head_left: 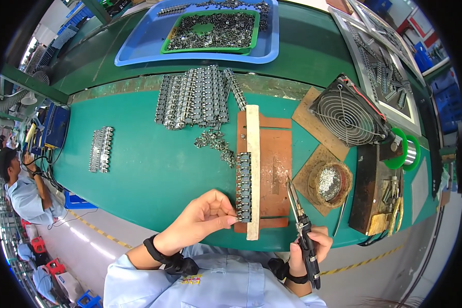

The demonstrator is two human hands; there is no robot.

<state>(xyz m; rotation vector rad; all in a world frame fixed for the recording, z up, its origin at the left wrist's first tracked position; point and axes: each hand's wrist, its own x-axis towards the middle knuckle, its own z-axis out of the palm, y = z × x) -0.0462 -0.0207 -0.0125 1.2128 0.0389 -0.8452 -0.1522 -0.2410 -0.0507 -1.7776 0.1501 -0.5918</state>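
Note:
My left hand point(203, 218) has thumb and forefinger closed at the lower left end of a strip of dark components with metal terminals point(245, 187). What is between the fingertips is too small to make out. The strip lies along the left side of a pale upright bar point(253, 169) on a reddish-brown board point(276, 172). In my right hand point(317, 245) is a soldering iron point(304, 231), held by its black handle, tip pointing up and slightly left over the board's right edge. Loose small metal parts point(214, 143) lie in a heap left of the bar.
Finished-looking strips point(195, 97) are stacked behind the heap; more strips point(101, 149) lie left. To the right are a round bowl of silvery bits point(329, 184), a fan point(348, 114) and a solder wire spool point(409, 152). A blue tray point(133, 43) holds a green tray point(172, 32) of parts.

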